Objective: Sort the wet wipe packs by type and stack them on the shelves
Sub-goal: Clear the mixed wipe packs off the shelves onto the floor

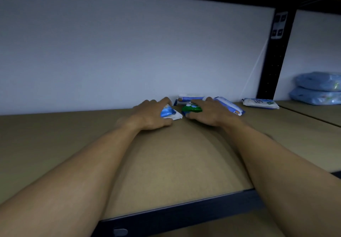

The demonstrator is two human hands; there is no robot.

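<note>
**A:** Both arms reach deep across the shelf board [166,162]. The left hand [153,114] grips a blue-and-white pack [170,114], thumb in front and fingers curled over its top.

**B:** The right hand [210,113] closes round a green pack [191,108] just beside it, near the back wall [129,52].

**A:** Behind them a white pack [190,98] lies against the wall. A blue-edged pack [230,106] sits just beside the right hand.

**B:** Further right, another white pack [261,103] lies near the black upright [276,61], and two blue packs [317,89] are stacked in the next bay.
</note>
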